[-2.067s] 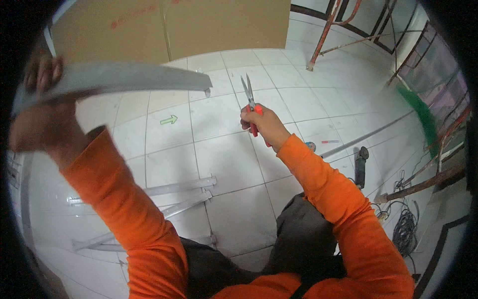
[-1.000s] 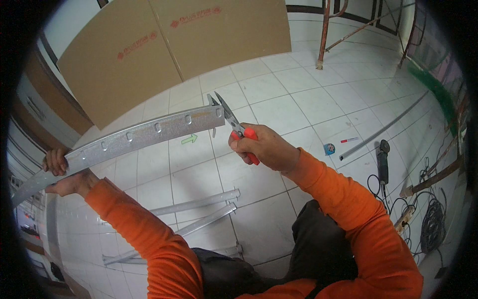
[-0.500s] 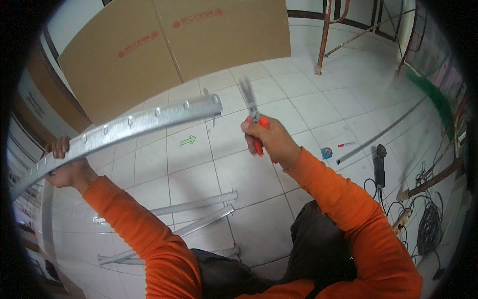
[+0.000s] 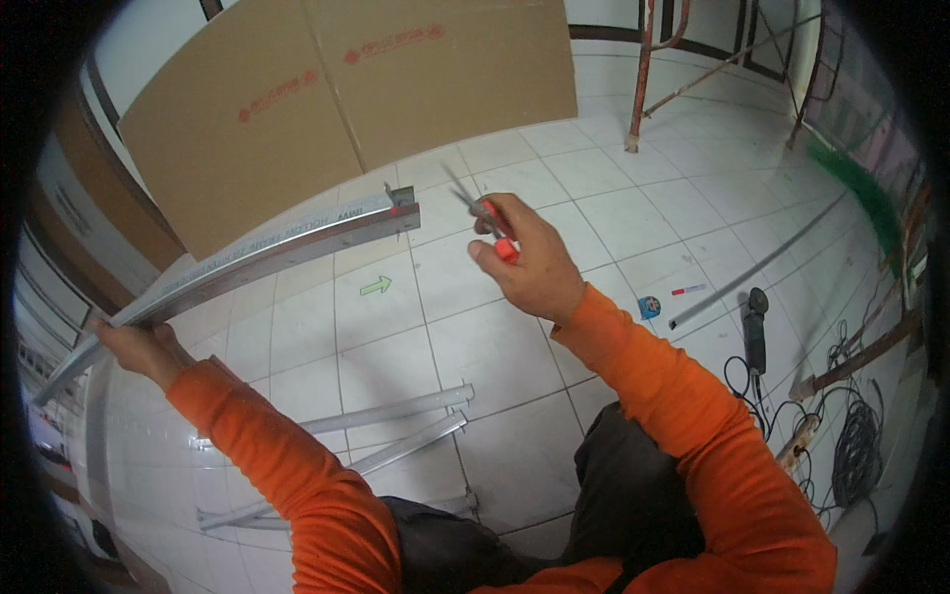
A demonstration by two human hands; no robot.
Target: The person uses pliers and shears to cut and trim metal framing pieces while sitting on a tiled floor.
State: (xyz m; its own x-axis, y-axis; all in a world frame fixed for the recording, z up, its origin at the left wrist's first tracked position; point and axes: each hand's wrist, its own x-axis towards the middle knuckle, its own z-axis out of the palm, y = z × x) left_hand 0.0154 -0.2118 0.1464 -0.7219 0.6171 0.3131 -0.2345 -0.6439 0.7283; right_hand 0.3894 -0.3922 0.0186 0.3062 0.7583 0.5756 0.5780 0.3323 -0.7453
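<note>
- Okay, my left hand [image 4: 143,348] clamped on metal channel [image 4: 287,247], raised over tiled floor [image 4: 515,356].
- My right hand [image 4: 539,259] loosely curled round red-handled snips [image 4: 506,250], blades near channel's far end, apart from it.
- Printed lettering [image 4: 297,230] along channel; red print [image 4: 396,44] on brown boards [image 4: 228,158].

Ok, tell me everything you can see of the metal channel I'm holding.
The metal channel is long and silvery grey, like folded sheet metal, with printing along its upper face, a small tab sticking up near its right end and a reddish spot there. Your left hand grips it toward its left end; it slants away rightward above the tiled floor. The red-handled snips are apart from it.
</note>
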